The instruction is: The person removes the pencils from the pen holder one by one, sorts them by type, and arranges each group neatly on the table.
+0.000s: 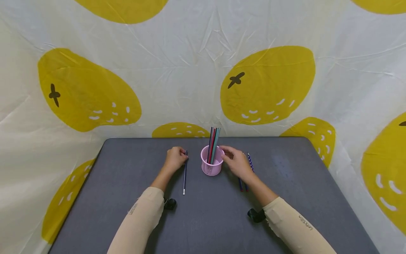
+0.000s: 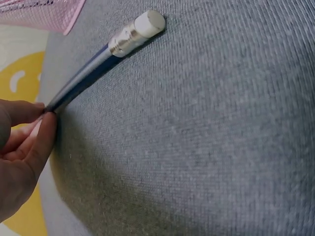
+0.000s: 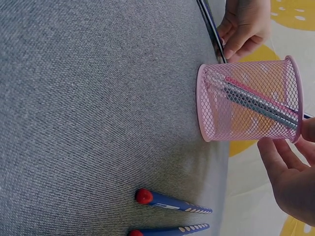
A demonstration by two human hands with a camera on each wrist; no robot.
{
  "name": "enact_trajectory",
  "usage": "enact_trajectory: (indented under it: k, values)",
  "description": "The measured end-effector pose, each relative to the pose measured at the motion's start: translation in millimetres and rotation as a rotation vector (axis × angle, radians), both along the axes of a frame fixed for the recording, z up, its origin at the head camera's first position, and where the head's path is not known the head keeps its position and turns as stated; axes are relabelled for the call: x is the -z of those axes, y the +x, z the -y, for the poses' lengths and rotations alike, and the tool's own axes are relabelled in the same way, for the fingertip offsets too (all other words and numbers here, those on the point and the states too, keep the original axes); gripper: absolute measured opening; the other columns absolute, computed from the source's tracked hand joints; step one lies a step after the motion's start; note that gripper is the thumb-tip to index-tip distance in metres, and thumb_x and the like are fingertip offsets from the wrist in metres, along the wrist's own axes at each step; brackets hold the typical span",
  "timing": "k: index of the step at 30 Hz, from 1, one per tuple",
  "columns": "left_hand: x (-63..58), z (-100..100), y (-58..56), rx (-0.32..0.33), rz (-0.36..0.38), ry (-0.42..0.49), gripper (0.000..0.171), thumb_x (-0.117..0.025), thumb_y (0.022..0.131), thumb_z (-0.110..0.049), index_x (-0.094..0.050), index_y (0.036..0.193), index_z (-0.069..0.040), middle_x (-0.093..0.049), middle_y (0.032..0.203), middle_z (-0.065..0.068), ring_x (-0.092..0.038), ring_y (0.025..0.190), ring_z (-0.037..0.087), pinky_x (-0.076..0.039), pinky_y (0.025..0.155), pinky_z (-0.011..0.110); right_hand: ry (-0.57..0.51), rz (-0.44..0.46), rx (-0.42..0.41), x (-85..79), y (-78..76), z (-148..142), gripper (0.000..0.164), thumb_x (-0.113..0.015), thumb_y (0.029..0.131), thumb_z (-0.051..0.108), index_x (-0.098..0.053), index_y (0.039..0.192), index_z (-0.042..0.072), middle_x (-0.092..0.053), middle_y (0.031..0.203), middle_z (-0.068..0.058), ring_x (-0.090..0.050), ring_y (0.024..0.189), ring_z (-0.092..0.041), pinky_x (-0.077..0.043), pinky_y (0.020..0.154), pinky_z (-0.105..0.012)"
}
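My left hand [image 1: 175, 157] pinches a dark blue pencil [image 1: 184, 178] near its far end. The pencil lies along the table, and its white eraser [image 2: 150, 23] points toward me. To its right stands a pink mesh pencil cup [image 1: 211, 171], upright, with several pencils [image 1: 213, 144] leaning inside. My right hand [image 1: 238, 163] holds the cup by the right side of its rim, thumb and fingers at the edge. Partly under the right forearm lie two blue pencils [image 3: 179, 202] with red ends and pale spots.
A grey fabric-covered table [image 1: 209, 218] spreads under everything. Behind it hangs a white cloth [image 1: 190, 88] printed with yellow fruit, close to the table's far edge. Dark wrist-worn devices [image 1: 256, 215] sit by both sleeves.
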State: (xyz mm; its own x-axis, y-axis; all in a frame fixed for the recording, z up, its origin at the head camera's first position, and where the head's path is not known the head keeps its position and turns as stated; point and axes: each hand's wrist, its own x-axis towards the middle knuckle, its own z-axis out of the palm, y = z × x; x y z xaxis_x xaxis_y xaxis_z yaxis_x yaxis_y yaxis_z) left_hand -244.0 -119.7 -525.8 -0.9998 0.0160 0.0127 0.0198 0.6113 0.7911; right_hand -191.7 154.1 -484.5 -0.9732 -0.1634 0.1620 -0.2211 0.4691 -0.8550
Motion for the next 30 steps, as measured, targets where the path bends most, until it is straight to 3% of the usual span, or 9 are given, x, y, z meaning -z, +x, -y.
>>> enact_trajectory:
  k: [5, 16, 30]
  values:
    - [-4.6, -2.6, 2.2, 0.004, -0.011, -0.093, 0.013, -0.074, 0.081, 0.003, -0.070, 0.093, 0.006, -0.071, 0.071, 0.010, -0.064, 0.053, 0.013, -0.056, 0.051, 0.025, -0.001, 0.001, -0.003, -0.8, 0.0, 0.5, 0.035, -0.066, 0.100, 0.007, -0.065, 0.135, 0.001, -0.071, 0.128, -0.020, -0.070, 0.114, -0.035, -0.058, 0.100, -0.049]
    - [-1.8, -1.9, 1.0, -0.009, 0.021, -0.085, 0.020, -0.078, 0.083, -0.002, -0.073, 0.101, 0.005, -0.076, 0.079, 0.012, -0.068, 0.053, 0.014, -0.059, 0.053, 0.026, -0.005, 0.019, 0.002, -1.2, -0.2, 0.7, 0.035, -0.066, 0.101, 0.008, -0.065, 0.135, 0.002, -0.071, 0.129, -0.019, -0.070, 0.116, -0.034, -0.058, 0.101, -0.049]
    - [-2.1, -2.0, 0.7, 0.003, 0.039, -0.095, 0.019, -0.077, 0.083, 0.001, -0.071, 0.101, 0.006, -0.074, 0.075, 0.012, -0.065, 0.050, 0.013, -0.059, 0.052, 0.026, 0.011, 0.019, 0.016, -0.2, -2.0, 0.9, 0.035, -0.066, 0.100, 0.007, -0.066, 0.135, 0.003, -0.072, 0.127, -0.018, -0.070, 0.114, -0.032, -0.058, 0.100, -0.048]
